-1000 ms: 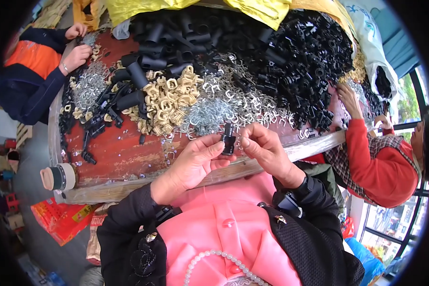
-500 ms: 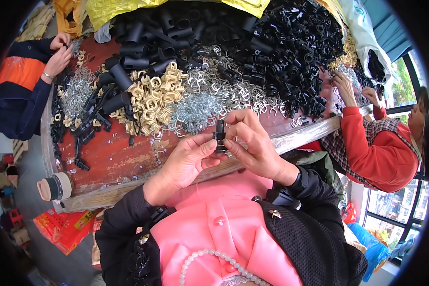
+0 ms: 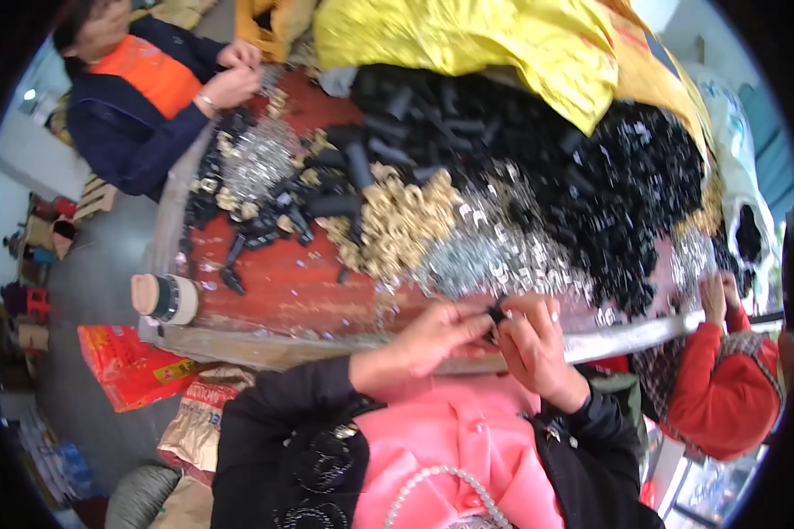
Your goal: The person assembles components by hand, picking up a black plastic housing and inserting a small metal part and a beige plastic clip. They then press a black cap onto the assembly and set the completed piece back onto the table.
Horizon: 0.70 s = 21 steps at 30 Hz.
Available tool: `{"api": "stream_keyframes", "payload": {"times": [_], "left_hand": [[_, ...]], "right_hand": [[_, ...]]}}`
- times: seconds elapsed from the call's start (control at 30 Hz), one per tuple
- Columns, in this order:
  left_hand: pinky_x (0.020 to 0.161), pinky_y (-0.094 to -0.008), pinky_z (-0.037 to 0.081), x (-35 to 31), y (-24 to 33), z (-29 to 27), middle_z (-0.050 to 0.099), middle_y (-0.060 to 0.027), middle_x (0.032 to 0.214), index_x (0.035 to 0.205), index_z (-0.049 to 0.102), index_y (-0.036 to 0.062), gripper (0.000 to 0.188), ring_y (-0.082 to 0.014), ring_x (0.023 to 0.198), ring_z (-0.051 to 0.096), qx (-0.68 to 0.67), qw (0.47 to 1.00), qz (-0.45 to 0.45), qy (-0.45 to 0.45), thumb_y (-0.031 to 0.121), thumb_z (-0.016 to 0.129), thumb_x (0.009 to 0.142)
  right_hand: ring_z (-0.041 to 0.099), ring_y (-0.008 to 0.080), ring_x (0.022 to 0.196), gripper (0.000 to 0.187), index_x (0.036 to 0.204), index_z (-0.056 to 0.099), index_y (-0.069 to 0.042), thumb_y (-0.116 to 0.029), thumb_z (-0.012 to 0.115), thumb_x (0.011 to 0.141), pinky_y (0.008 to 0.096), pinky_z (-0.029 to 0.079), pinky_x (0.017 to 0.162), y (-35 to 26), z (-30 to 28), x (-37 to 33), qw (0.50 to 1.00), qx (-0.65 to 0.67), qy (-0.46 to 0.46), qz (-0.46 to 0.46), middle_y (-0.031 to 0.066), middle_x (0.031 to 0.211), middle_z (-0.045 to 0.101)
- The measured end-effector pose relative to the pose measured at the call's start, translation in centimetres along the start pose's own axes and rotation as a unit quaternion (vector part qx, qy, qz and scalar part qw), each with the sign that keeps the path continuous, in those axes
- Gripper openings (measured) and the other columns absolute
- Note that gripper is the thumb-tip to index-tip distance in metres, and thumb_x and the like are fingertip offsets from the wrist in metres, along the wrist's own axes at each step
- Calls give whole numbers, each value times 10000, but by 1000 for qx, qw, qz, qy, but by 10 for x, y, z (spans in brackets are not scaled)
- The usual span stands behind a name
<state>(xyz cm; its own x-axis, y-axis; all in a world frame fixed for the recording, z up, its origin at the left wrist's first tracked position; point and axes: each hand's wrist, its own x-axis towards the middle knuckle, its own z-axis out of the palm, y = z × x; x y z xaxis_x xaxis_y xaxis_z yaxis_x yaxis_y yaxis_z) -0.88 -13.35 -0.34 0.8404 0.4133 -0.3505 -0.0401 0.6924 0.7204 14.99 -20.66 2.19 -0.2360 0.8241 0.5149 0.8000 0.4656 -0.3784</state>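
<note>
Close in front of my chest, at the table's near edge, I hold a small black plastic part (image 3: 496,312) between both hands. My left hand (image 3: 425,340) pinches it from the left with thumb and fingers. My right hand (image 3: 535,346) closes on it from the right, its fingers bent over the top and covering much of it. Just beyond my hands lie a heap of small silvery springs (image 3: 461,263) and scattered bright metal U-shaped clips (image 3: 543,269). A pile of beige ring-like plastic pieces (image 3: 404,216) is further left.
Black tubes (image 3: 415,119) and a big heap of black plastic parts (image 3: 648,176) cover the table's (image 3: 273,295) far side, below a yellow sheet (image 3: 476,40). A roll of tape (image 3: 178,300) sits at the near left corner. Co-workers (image 3: 141,106) (image 3: 710,379) work at both ends.
My view has swung left, so the table and heaps appear further right. The black part stood upright between my fingertips; now my right fingers cover more of it and my hands are closer together.
</note>
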Motion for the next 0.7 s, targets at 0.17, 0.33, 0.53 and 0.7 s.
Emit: {"api": "stream_keyframes", "payload": {"times": [0.17,0.33,0.53,0.7], "left_hand": [[682,-230,495,5,-11,-13,576,-27,931,1031,536,16,244,-105,786,569,-24,999,-20,0,177,510,849],[678,-204,472,-1,-14,-16,584,-15,918,1048,547,36,269,-101,797,573,-74,997,-16,-23,197,540,834],[674,-206,474,-5,-14,-20,586,-22,936,1030,553,35,245,-106,814,575,-57,998,-12,-35,185,533,837],[677,-203,475,-10,-11,-23,583,-19,949,1018,555,32,217,-93,816,571,-44,998,-17,-30,166,507,854]], "right_hand": [[460,250,779,139,750,494,-58,-8,586,660,340,322,677,-3,6,-1,995,62,30,67,97,880,497],[462,242,781,137,737,490,-62,-13,591,658,339,327,670,-8,3,1,996,68,44,45,87,872,499],[468,239,798,157,754,485,-60,-43,612,663,339,342,670,-6,4,3,999,45,11,-12,82,867,498],[481,251,809,224,813,473,-48,-140,647,705,330,395,676,-5,7,6,969,199,0,147,83,876,499]]}}
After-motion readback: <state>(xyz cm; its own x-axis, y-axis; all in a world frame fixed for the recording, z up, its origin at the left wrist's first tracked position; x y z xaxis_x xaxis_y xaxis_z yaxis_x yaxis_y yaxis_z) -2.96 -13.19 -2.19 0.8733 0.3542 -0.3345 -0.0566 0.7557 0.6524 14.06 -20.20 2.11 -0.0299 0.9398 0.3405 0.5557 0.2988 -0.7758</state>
